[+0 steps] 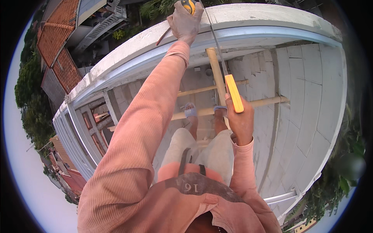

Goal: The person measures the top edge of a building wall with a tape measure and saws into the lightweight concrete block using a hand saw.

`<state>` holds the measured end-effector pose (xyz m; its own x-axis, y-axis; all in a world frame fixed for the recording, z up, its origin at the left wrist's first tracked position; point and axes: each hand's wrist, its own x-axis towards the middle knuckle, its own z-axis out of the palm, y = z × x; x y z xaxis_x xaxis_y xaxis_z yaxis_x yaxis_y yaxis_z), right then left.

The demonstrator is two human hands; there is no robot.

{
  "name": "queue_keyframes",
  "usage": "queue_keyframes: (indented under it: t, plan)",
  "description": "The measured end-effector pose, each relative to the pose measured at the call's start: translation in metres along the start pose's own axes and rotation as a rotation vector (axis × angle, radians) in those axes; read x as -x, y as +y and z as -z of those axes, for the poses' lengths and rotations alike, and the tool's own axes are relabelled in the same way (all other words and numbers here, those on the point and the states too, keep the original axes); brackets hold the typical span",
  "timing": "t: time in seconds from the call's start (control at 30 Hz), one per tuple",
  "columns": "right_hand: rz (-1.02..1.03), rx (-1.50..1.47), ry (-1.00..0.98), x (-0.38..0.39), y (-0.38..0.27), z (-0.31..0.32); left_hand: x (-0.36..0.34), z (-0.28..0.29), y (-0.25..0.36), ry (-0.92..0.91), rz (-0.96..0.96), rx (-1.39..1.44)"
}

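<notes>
My left hand (185, 22) is closed around a yellow and black tape measure (189, 6), out over the pale top of the wall (241, 14). A thin reddish stick, perhaps a pencil (163, 37), pokes out beside that hand. Lower and to the right, my right hand (240, 118) grips the yellow handle of a hand saw (234, 93). Its long blade (214, 35), seen nearly edge-on, runs up past the metal channel and across the wall top, near the left hand. The blade's far end leaves the picture at the top.
A bluish metal channel (248, 32) follows the wall's inner side. Beneath me, wooden or bamboo poles (268, 101) cross, with my sandalled feet (190, 110) on or beside them. Block walls (301, 89) enclose the right. Metal rails (79, 128) stand left; roofs (58, 42) and trees lie beyond.
</notes>
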<state>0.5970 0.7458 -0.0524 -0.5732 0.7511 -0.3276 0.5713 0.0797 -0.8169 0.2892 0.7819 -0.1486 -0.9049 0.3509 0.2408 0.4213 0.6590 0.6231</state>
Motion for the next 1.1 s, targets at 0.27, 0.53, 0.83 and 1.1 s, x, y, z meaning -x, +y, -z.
queue_keyframes:
  t: [0.27, 0.53, 0.83, 1.1]
  plan:
    - [0.033, 0.022, -0.006, -0.012, 0.007, -0.021, -0.005, 0.002, -0.007, -0.002, 0.012, 0.005]
    - [-0.113, 0.039, -0.003, 0.116, 0.033, 0.039, 0.001, 0.006, -0.003, 0.075, -0.009, 0.143]
    - [-0.118, 0.13, 0.033, 0.256, 0.052, 0.097, -0.005, 0.001, -0.011, 0.013, 0.032, 0.009]
    - [0.039, 0.082, 0.075, 0.194, 0.042, 0.073, -0.004, 0.001, -0.012, 0.013, 0.052, 0.062]
